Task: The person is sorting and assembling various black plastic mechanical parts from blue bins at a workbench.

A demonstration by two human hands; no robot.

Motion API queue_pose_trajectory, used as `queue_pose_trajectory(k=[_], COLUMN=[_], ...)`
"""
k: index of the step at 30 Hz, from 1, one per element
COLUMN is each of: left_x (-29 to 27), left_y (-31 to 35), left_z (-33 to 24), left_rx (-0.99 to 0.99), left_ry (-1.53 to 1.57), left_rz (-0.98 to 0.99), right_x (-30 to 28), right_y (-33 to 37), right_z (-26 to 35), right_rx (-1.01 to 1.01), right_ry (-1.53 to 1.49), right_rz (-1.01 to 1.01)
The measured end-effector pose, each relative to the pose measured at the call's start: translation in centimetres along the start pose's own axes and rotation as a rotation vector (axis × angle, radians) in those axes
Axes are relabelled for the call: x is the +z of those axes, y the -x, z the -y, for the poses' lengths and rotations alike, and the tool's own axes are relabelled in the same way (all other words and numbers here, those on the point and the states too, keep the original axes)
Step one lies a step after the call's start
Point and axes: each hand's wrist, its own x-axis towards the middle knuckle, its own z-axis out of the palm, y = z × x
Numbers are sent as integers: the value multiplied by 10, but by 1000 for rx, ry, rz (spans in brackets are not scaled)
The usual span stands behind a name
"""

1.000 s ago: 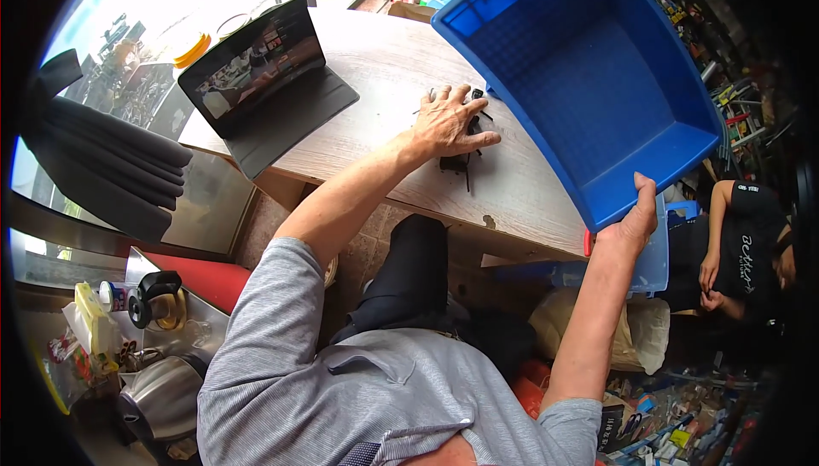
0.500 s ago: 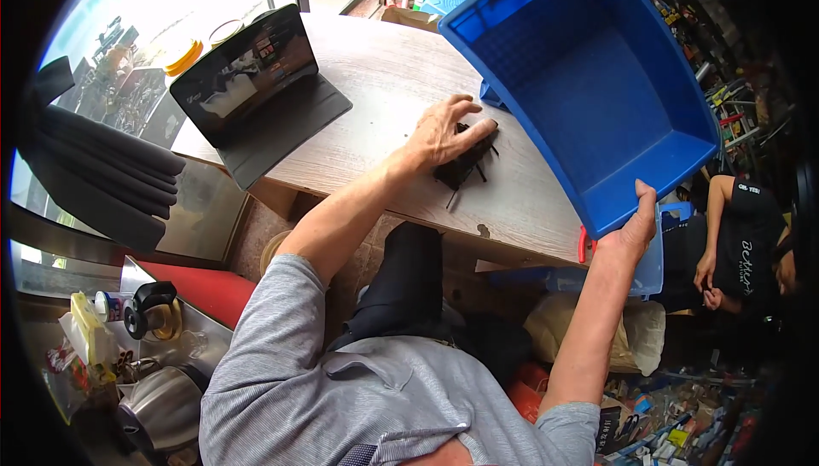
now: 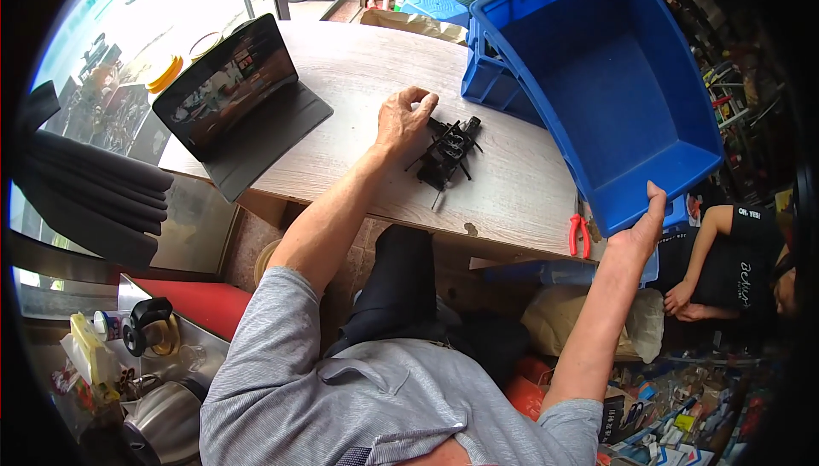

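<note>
Head view, your left hand [image 3: 404,120] at 12 o'clock, fingers curled beside the spindly black device [image 3: 448,154] on the desk [image 3: 358,61], whether pinching it you cannot tell, your right hand [image 3: 636,231] at 3 o'clock, clasping the tilted blue bin [image 3: 610,82] at 2 o'clock, tablet [image 3: 235,86] at 10 o'clock.

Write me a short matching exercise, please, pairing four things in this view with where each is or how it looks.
Column one:
1. Tablet
2. Pliers
3. Large blue bin
4. Black gadget

Column two:
A. Red-handled, near the edge of the table
B. Tilted, gripped by the right hand
C. Nearest the left hand
D. Propped up on a dark cover

Right pairs: 1-D, 2-A, 3-B, 4-C.
</note>
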Motion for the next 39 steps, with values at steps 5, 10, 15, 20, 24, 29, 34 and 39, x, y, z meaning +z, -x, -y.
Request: queue_pose_trajectory(k=[5, 10, 15, 20, 24, 29, 34, 39], left_x=[-1, 1, 0, 0, -1, 5, 3, 2], left_y=[1, 5, 13, 16, 15, 14, 13, 13], left_z=[-1, -10, -20, -22, -16, -18, -10, -15], left_rx=[46, -10, -17, -1, 0, 30, 27, 56], left_ry=[-65, -69, -117, -118, -119, -114, -67, -91], left_rz=[24, 56, 99, 73, 74, 77, 46, 76], right_x=[0, -2, -9, -12, -8, -9, -3, -16], right_y=[4, 10, 5, 0, 9, 15, 21, 12], right_z=[0, 1, -3, -10, -12, -5, -8, -19], right_rx=[-17, -2, 2, 1, 11, 40, 77, 52], right_ry=[-19, -10, -45, -36, 24, 44, -79, -27], right_rz=[-47, -21, 33, 46, -18, -43, -15, -31])
